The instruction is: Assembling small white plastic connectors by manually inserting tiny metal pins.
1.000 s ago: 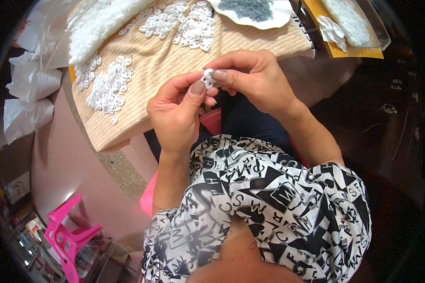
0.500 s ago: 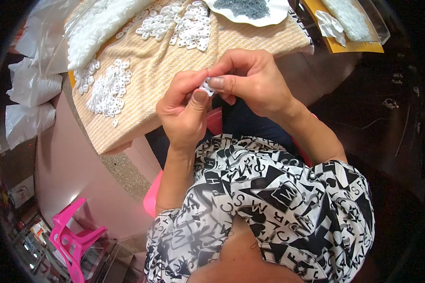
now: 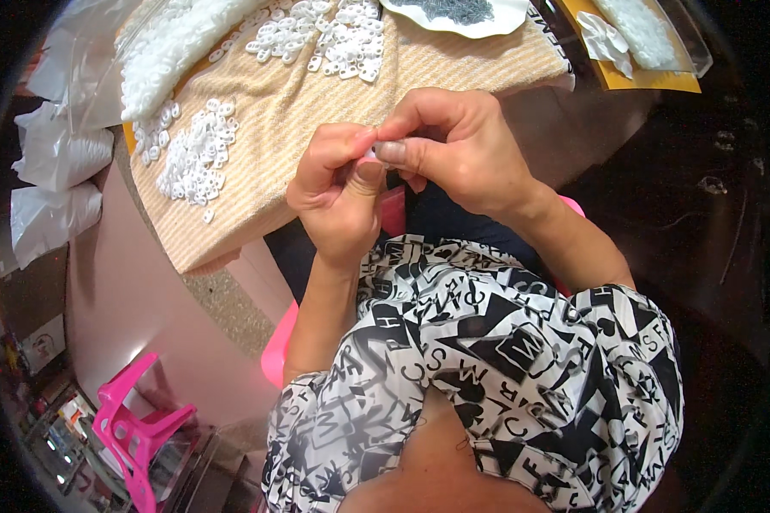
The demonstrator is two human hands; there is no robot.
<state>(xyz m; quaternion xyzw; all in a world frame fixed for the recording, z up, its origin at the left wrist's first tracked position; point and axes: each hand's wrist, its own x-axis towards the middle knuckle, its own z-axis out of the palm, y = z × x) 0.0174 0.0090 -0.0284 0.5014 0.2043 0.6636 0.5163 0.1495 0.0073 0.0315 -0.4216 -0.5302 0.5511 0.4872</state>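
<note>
My left hand [image 3: 340,197] is closed, pinching a small white plastic piece [image 3: 370,155] between thumb and forefinger. From the other side, the thumb and forefinger of my right hand [image 3: 460,152] press together at the same piece. Fingertips cover most of it, and whether the right fingers also hold a tiny part cannot be made out. Both hands are raised over my lap, just off the near edge of a table with a yellow-and-white striped towel [image 3: 274,145]. On the towel lies a pile of small white pieces with holes [image 3: 198,158].
More white pieces [image 3: 351,38] lie at the towel's far side. A white plate [image 3: 512,19] there holds thin dark grey parts [image 3: 453,8]. Bulk white pieces fill a clear container [image 3: 167,56] at the far left. A pink plastic stool [image 3: 141,427] stands at lower left.
The white piece has become more hidden between my fingertips. Both hands keep nearly the same place and grip, and the whole view has shifted slightly.
</note>
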